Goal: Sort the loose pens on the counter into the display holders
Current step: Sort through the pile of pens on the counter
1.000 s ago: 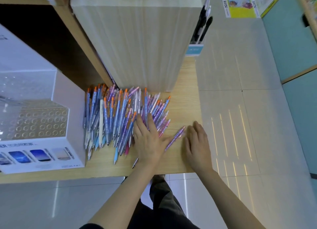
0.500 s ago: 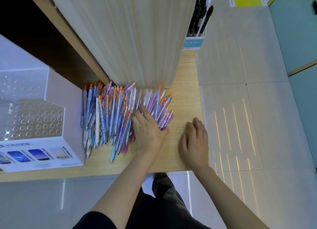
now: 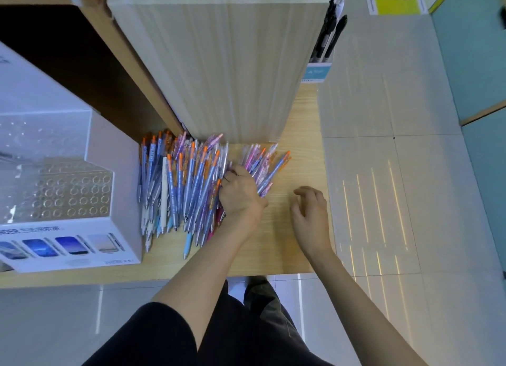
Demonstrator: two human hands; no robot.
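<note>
Curling where it lay flat 0.5 s ago, the left hand (image 3: 241, 193) now bends its fingers down into the heap, and the right hand (image 3: 310, 212) has lifted its fingers off the wood and drawn them loosely in. The 1 stray pen that lay between the 2 hands 1.0 s ago is no longer apart from the rest. I judge the raking-together is finished and picking up has begun.

Nearest the body, the light wooden counter (image 3: 287, 245) shows bare grain under the right hand, which holds nothing and rests just beside the pile. The left hand grips a cluster at the right side of the loose pens (image 3: 186, 190), slim barrels in blue, lilac and pink with orange ends, fanned in a dense heap that touches the foot of the unit behind. How many pens it has caught I cannot tell.

At the left, just beside the heap, stands the white cardboard display holder with a clear perforated tray (image 3: 68, 193); its round holes look empty, so sorting has hardly started.

Behind the pens rises a tall pale wood-grain cabinet (image 3: 219, 64). Farthest off, black pens (image 3: 330, 37) stand in a small blue-labelled holder (image 3: 317, 72) at its right corner.
</note>
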